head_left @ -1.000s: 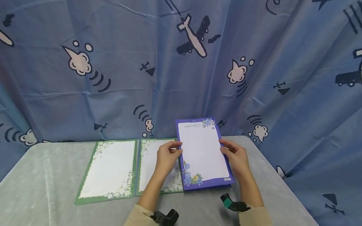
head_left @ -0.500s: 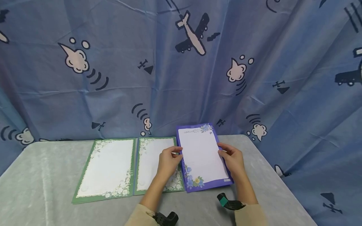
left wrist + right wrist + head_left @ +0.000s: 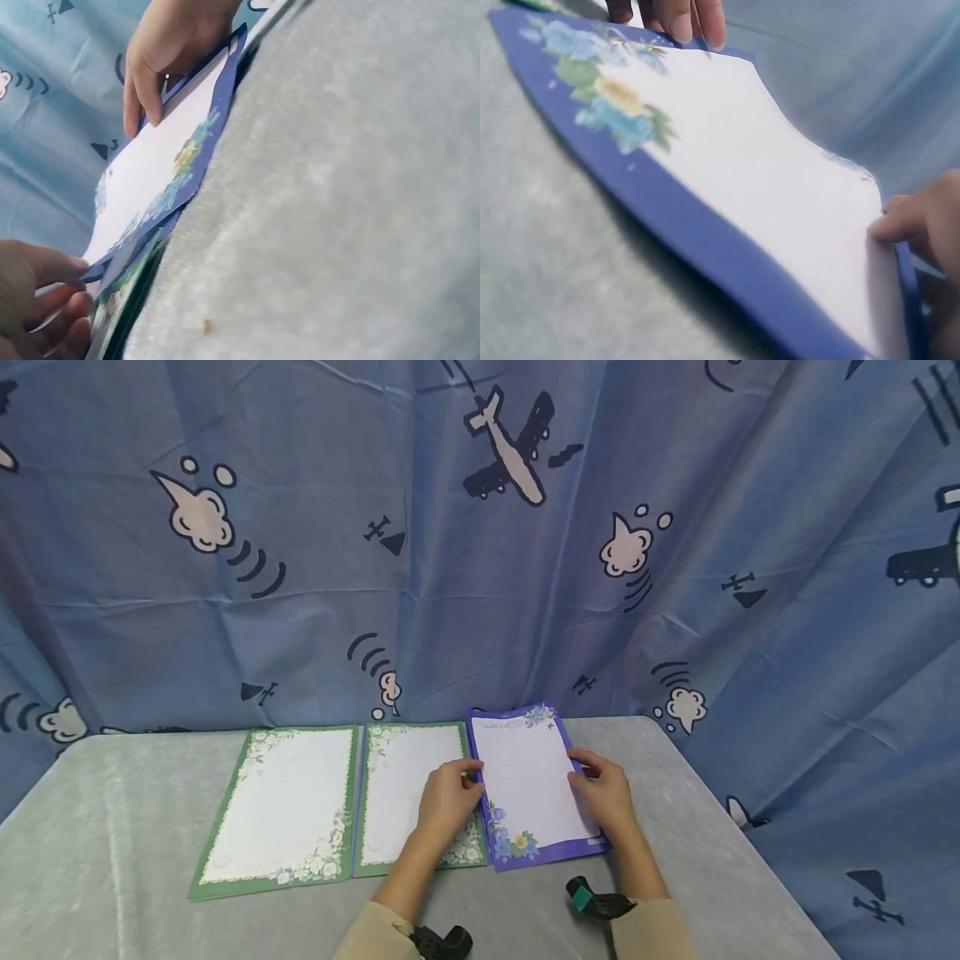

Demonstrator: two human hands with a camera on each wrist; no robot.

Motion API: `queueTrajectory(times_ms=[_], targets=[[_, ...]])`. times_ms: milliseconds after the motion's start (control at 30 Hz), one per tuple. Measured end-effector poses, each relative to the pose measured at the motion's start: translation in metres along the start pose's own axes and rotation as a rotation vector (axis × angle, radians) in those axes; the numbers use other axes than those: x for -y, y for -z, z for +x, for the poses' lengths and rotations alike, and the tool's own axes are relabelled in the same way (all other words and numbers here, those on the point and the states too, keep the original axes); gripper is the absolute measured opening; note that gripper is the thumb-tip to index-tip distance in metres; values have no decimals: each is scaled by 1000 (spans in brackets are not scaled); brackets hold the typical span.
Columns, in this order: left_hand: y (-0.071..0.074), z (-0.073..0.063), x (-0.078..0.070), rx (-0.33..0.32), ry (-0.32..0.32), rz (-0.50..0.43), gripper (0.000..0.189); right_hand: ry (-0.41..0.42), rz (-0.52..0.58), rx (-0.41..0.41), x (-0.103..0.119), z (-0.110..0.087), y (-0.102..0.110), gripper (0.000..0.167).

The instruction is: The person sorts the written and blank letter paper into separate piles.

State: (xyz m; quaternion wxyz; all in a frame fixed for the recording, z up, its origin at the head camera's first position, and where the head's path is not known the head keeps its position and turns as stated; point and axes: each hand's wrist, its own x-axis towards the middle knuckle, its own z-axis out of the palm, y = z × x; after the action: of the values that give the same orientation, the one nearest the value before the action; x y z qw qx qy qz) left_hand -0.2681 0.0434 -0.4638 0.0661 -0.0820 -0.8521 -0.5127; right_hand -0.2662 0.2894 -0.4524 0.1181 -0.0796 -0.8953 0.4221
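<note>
A purple-bordered sheet of letter paper (image 3: 528, 785), with blue and yellow flowers at its lower left corner, lies at the right of the row. My left hand (image 3: 447, 803) pinches its left edge between thumb and fingers. On the opposite edge my right hand (image 3: 606, 795) grips it, thumb on top and fingers beneath, as the right wrist view shows. Between the hands the sheet (image 3: 765, 172) bows and its near edge stands off the cloth. Another purple edge (image 3: 166, 225) shows under it in the left wrist view.
Two green-bordered sheets with white flowers, a left one (image 3: 288, 802) and a middle one (image 3: 401, 777), lie side by side on the grey cloth-covered table (image 3: 112, 827). My left forearm crosses the middle one. A blue printed curtain (image 3: 315, 552) hangs behind the table.
The purple sheet has come down and nearer to me, its top edge lower against the curtain. Both hands moved down with it, and the right hand also shifted left.
</note>
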Motion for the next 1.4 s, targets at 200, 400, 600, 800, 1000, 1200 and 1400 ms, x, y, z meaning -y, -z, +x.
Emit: queueTrajectory(times_ms=[200,400,600,800,1000,1200,1400], targets=[[-3,-2,2,9,-31,71,30,2,-68,7,-6,1,-6,42],[-4,-2,2,0,-44,107,28,10,-136,6,-10,0,-10,43],[-4,-2,2,-3,-35,119,27,11,-202,30,-12,0,-13,44],[-5,-2,2,-7,-17,127,27,17,-210,33,-11,0,-13,43],[-6,-2,2,-10,-6,118,28,4,-201,-15,-12,-1,-9,39],[-5,-3,0,-5,4,96,28,-10,-183,-5,-12,-1,-5,38],[-5,-1,3,-2,-3,123,28,-20,-166,1,-12,0,-8,37]])
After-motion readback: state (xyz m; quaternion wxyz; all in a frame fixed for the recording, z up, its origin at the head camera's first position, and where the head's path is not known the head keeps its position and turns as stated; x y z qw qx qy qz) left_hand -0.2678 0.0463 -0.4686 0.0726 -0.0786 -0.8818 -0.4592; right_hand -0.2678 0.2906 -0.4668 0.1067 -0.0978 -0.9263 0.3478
